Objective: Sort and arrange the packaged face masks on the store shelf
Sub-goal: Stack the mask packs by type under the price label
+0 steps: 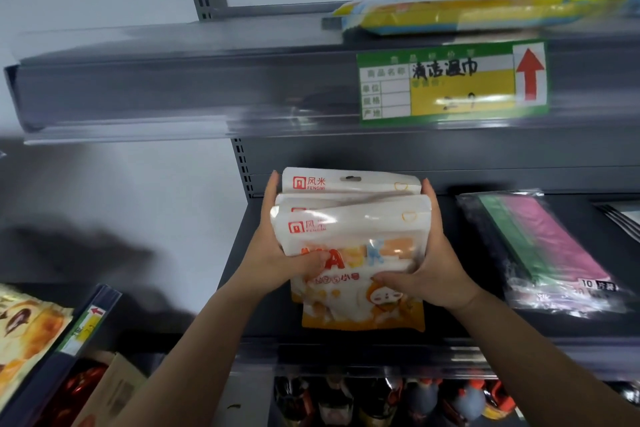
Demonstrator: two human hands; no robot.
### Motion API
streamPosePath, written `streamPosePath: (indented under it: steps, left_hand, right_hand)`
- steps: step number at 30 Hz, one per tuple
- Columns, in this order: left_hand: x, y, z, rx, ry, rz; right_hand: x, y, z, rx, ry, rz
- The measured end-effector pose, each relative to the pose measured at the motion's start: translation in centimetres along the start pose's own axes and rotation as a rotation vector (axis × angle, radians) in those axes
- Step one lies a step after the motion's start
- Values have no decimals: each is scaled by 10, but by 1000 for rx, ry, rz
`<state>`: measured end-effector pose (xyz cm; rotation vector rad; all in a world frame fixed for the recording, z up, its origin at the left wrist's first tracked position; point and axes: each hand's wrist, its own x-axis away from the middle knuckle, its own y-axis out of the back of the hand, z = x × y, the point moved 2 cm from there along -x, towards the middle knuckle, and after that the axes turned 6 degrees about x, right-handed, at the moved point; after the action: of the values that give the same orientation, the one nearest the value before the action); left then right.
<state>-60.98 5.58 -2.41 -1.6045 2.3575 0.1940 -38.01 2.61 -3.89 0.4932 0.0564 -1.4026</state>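
1. Gripping a stack of white and orange mask packs [353, 239], the left hand [277, 253] clamps its left side with the fingers reaching up the edge and the thumb on the front.
2. Opposite it, the right hand [426, 270] is clamped on the right side, thumb across the printed front.
3. Those packs are fanned, three top edges showing, the lower end over the dark shelf [263, 305], at its left end.
4. Just to the right lies a clear pack of green and pink masks [543, 246], apart from the stack.
5. Overhead, a green and yellow price label [450, 80] sits on the upper shelf edge, with yellow packets [485, 7] above.
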Motion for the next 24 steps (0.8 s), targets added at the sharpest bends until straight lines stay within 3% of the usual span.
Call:
streamPosePath:
  steps: [4, 9, 17, 24]
  left_hand:
    - [-10, -8, -13, -65, -80, -47]
    - [0, -9, 4, -92, 117, -66]
    - [0, -10, 4, -129, 163, 0]
    - [-6, -12, 2, -101, 112, -139]
  right_hand:
    - [-12, 5, 6, -53, 7, -143]
    - [-11, -2, -4, -3, -8, -153]
    - [-8, -3, -8, -10, -63, -201]
    - [-15, -3, 1, -74, -55, -295]
